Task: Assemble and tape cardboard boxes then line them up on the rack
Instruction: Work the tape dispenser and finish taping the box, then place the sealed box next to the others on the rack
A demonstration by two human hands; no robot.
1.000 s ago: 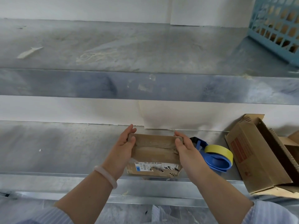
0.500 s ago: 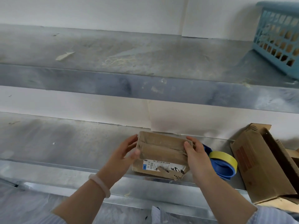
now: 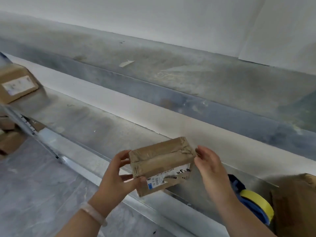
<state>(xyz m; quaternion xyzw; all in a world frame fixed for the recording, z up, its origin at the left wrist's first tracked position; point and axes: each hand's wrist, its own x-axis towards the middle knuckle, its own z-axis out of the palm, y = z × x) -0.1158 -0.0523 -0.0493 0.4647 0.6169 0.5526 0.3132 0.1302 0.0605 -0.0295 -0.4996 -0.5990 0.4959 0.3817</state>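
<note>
A small taped cardboard box (image 3: 160, 161) with a torn white label is held up above the front edge of the lower rack shelf (image 3: 95, 132). My left hand (image 3: 118, 177) grips its left end, thumb on the front face and fingers behind. My right hand (image 3: 210, 166) touches the box's right end with its fingertips, fingers loosely bent. Another taped box (image 3: 16, 82) with a white label stands far left on the same shelf. A blue tape dispenser with a yellow roll (image 3: 253, 202) lies on the shelf to the right, behind my right forearm.
An open cardboard box (image 3: 297, 202) sits at the right edge next to the dispenser. The upper rack shelf (image 3: 171, 79) holds scraps of tape. More cardboard pieces (image 3: 8, 139) lie low at the left, beyond the shelf end.
The box has been lifted off the shelf and carried left; the view swung left too. My right hand has loosened from a grip on the right end to a fingertip touch.
</note>
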